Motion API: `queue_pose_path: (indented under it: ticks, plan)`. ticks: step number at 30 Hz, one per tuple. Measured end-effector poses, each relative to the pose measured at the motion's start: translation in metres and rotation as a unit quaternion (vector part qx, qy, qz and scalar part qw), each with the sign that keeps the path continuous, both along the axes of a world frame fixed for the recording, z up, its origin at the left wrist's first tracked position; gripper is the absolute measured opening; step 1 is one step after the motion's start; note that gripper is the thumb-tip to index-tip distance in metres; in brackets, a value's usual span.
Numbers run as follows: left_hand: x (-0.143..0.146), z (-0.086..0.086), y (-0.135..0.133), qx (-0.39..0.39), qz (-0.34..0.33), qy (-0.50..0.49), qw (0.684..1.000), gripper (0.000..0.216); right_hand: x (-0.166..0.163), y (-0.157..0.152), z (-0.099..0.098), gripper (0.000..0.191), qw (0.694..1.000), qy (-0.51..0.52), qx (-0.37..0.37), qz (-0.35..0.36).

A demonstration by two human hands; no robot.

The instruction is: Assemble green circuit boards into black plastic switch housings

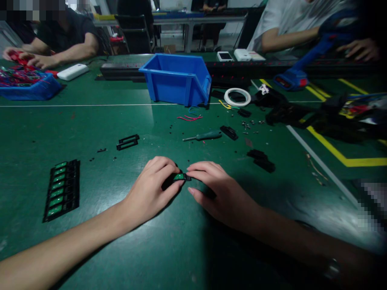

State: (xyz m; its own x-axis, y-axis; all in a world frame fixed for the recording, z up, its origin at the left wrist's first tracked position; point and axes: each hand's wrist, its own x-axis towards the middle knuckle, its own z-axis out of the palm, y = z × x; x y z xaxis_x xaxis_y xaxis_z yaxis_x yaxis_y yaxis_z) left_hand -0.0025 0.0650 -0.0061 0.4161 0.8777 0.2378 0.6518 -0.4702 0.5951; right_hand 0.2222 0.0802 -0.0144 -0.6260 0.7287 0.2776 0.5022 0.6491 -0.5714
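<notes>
My left hand (157, 177) is closed around a small black part with a green insert (179, 177), pinching it between thumb and fingers low over the green tabletop. The fingertips of my right hand (219, 187) touch or nearly touch the part's dark right end. Its thumb is held apart below, so that hand does not grip the part. Much of the part is hidden by my left fingers. Off to the left lies a row of several black pieces with green inserts (57, 188). Beyond my hands rests a screwdriver (208, 135) with a green handle.
Black frames (127, 142), black pieces (260, 160) and small screws (248, 125) lie about. Farther back stand a blue bin (177, 86), a tape roll (237, 97) and a blue cordless tool (298, 72). Co-workers sit across the table (99, 249); one handles red items near a blue wire tray (33, 90).
</notes>
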Motion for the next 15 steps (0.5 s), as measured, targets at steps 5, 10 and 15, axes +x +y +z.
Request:
queue_pose_path:
  ticks: [5,10,15]
  plan:
    - [0.000,0.000,0.001,-0.004,0.004,0.016,1.000,0.025,-0.004,-0.002,-0.002,0.041,0.998,-0.044,0.050,-0.003]
    - [0.001,0.001,-0.001,0.015,0.020,0.027,0.999,0.027,-0.004,-0.004,-0.004,0.045,0.993,-0.081,0.084,-0.018]
    - [0.001,0.004,-0.014,0.130,0.052,0.141,0.980,0.022,-0.001,-0.006,-0.003,0.046,0.982,-0.117,0.147,-0.016]
